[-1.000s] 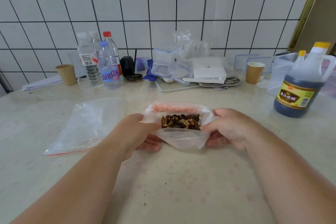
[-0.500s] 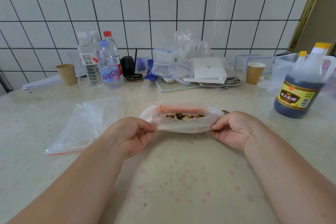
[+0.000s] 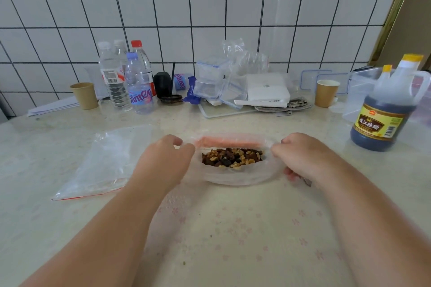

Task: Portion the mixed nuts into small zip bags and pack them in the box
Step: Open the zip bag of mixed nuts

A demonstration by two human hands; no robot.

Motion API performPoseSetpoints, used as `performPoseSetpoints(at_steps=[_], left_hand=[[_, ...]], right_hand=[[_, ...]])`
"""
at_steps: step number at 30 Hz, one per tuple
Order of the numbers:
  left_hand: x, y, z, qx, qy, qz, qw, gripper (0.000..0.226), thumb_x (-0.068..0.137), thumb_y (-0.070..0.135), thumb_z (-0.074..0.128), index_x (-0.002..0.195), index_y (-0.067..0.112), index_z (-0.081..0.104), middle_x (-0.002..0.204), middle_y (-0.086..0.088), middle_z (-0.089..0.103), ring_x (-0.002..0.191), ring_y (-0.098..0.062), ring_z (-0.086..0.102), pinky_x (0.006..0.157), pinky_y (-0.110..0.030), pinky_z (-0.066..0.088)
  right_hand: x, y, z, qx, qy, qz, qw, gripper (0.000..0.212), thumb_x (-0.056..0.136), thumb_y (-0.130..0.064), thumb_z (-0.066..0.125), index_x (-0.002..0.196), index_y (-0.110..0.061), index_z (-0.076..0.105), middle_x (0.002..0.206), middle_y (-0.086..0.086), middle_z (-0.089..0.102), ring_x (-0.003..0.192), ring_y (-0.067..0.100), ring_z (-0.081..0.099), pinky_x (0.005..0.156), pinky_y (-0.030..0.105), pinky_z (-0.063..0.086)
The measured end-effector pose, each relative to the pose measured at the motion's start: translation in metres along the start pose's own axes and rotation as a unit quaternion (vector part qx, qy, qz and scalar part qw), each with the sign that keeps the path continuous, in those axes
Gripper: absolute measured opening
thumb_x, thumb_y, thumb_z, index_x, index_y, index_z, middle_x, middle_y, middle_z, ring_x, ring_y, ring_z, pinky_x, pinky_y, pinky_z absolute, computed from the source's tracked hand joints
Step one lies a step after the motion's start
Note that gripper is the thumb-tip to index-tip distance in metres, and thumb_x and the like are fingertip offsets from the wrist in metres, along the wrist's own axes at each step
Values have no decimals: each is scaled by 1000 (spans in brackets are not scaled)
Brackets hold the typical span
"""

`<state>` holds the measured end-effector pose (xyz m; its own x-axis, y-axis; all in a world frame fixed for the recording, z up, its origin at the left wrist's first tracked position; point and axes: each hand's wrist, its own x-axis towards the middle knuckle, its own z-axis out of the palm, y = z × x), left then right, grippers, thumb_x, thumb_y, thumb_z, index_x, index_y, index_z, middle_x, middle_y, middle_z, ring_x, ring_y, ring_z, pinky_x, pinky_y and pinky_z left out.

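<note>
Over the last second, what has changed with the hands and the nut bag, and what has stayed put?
The bag of nuts, pulled nearly shut, is spread open again; left hand and right hand still pinch its ends. The empty zip bag and vinegar jug stayed put.

Four water bottles (image 3: 127, 81) are standing grouped at the back left of the desk (image 3: 233, 228), with a brown paper cup (image 3: 85, 95) sitting just to their left beside some white papers (image 3: 53, 106). A second paper cup (image 3: 326, 93) is standing at the back right. A large dark vinegar jug (image 3: 384, 109) with a yellow cap is standing far right. White tiles (image 3: 210, 7) are covering the wall behind.
</note>
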<state>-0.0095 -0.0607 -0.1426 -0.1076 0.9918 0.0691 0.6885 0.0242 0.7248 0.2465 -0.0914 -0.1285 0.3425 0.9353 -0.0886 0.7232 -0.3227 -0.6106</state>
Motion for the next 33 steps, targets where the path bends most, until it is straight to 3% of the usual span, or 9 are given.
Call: performPoseSetpoints(at_steps=[2,6,10,15,21,25,26,29,33], left_hand=[[0,-1,2,27,12,31,999,23,96,36,56,109,22,69,81,3,73,55,-14,71,66,-29,59],[2,-3,10,49,-27,48,997,33,100,27,55,77,8,69,68,-10,68,56,-23,60,54,-28,45],[1,-3,16,61,-69,32,995,55,101,42,52,50,22,59,39,9,45,42,-9,41,39,-19,28],[5,-5,16,70,-88,48,993,45,98,37,56,57,19,54,55,6,50,53,-15,46,49,-27,30],[4,-4,21,72,-91,64,991,41,101,34,49,63,23,61,63,7,58,58,-10,50,41,-16,29],[3,-3,15,52,-49,46,996,27,99,32,53,115,23,72,113,-4,73,93,-21,69,74,-28,51],[4,-3,13,37,-32,35,998,31,99,31,54,119,15,72,110,-6,74,91,-25,73,76,-30,54],[4,-4,6,14,-30,1,999,32,95,23,55,85,1,75,60,-2,75,63,-28,72,56,-25,51],[1,-2,9,-18,-39,-10,999,30,92,13,55,80,-7,72,55,-5,74,79,-37,75,69,-36,60]], right_hand=[[0,-1,3,-48,48,-15,998,36,88,-47,49,79,-16,64,65,4,72,51,20,63,53,27,43],[3,1,11,-42,53,-28,997,27,85,-35,61,74,-12,70,74,8,74,73,27,70,71,36,56],[8,4,14,3,27,-23,999,22,78,-30,67,78,-8,72,80,13,75,80,31,71,75,40,57],[16,2,27,-43,114,-12,992,45,85,-53,60,64,-13,66,60,3,65,58,20,60,49,27,37],[35,-3,31,-35,131,46,990,32,85,-43,60,77,-13,70,71,5,63,60,20,54,46,25,31],[26,1,27,-51,106,1,993,42,89,-52,56,69,-17,68,63,2,66,59,19,60,48,26,34],[22,1,23,-66,95,-4,993,45,89,-55,53,71,-17,68,61,1,68,60,19,62,49,26,36],[9,1,14,-111,53,0,992,37,87,-47,48,76,-16,65,47,-3,66,46,13,64,50,25,37],[1,-5,18,-58,-4,-2,998,24,78,-28,50,73,-12,66,50,-2,68,46,13,67,60,27,48]])
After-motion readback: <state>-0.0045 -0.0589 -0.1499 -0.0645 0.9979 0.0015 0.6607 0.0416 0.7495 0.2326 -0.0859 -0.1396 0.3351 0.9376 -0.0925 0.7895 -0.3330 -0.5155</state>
